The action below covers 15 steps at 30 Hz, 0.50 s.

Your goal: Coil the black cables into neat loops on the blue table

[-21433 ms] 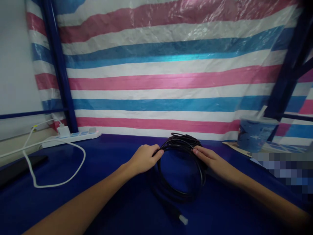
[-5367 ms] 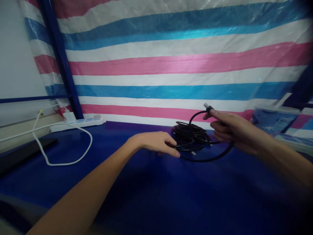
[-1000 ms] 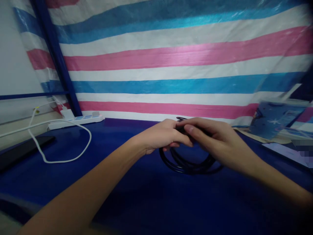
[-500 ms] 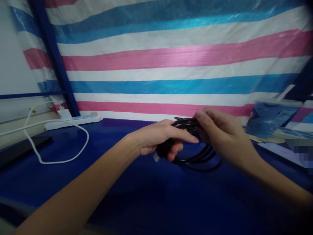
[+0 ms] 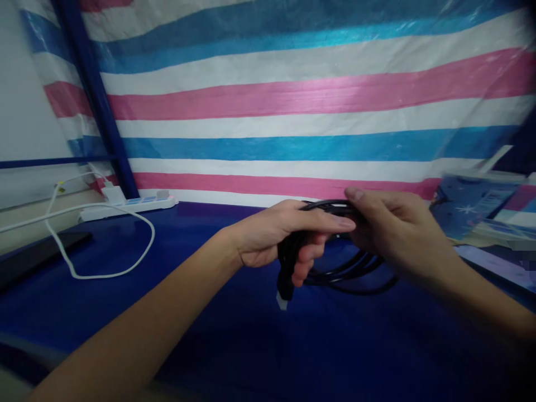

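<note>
A white power strip (image 5: 129, 205) lies at far left on the blue tabletop (image 5: 209, 324). At centre, the left hand (image 5: 272, 237) clenches a coiled black cable (image 5: 347, 271) above the tabletop, its plug (image 5: 283, 293) dangling; the right hand (image 5: 389, 231) pinches the coil's top. The bundling looks nearly complete; the loose plug end appears to need tucking.

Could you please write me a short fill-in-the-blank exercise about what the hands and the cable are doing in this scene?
1. Both hands hold a coiled cable whose colour is ____.
2. A connector hangs below the ____ hand.
3. The right hand grips the coil at its ____ edge.
4. The white power strip lies on the person's ____ side.

Missing words: black; left; upper; left
</note>
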Motion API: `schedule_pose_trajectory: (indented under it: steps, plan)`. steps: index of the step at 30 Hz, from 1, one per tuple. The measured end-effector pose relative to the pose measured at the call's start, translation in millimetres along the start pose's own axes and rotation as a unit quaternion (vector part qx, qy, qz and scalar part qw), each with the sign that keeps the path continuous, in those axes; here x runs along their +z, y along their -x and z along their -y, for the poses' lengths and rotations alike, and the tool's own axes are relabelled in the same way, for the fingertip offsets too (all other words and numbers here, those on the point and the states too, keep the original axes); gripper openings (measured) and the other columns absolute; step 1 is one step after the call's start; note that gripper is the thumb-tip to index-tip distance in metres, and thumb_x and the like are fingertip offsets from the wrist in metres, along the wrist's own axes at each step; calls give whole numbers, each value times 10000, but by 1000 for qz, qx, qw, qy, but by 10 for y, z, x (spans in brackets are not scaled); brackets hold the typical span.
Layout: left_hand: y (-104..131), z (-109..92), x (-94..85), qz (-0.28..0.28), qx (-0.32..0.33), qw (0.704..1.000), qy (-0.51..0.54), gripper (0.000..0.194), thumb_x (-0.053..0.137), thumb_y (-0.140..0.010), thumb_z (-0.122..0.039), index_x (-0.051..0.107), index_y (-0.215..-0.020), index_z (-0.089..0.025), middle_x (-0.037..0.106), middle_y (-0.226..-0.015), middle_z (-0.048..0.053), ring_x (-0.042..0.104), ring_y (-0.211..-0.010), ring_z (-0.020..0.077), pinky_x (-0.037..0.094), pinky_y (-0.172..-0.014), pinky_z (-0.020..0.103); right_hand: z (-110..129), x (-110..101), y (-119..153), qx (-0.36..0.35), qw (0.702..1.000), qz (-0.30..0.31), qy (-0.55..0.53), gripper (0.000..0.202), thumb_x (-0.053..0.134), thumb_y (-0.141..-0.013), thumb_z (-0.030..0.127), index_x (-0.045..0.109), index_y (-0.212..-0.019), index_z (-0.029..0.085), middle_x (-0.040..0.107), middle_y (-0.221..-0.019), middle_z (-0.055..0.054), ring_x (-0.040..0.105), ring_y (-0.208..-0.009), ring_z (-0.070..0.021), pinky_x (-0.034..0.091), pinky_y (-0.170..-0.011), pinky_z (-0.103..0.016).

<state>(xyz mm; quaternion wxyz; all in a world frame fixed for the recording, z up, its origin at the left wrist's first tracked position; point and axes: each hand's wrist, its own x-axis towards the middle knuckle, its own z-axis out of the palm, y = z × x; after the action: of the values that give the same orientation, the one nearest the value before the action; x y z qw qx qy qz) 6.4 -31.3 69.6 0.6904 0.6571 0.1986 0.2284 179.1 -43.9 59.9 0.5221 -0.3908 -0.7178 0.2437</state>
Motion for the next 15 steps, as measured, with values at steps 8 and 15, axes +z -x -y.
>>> schedule_pose_trajectory:
  steps: [8,15]
  plan:
    - [-65,43,-20,-83,81,993,32,476,597,-793,-336,238,-511,-204,142,-386,-115,73,-313,14,72,-300,174,29,32,13,17,999,29,-13,579,406,-870,599,487,-496,165,340,-379,28,321,-332,-62,227,-332,-215]
    - [-84,58,-3,-102,153,974,134,418,539,-815,-259,265,-505,-197,126,-384,-112,66,-304,25,92,-294,175,-16,67,-24,46,978,-127,-158,441,528,-824,561,522,-604,178,315,-419,63,290,-323,-59,301,-325,-219]
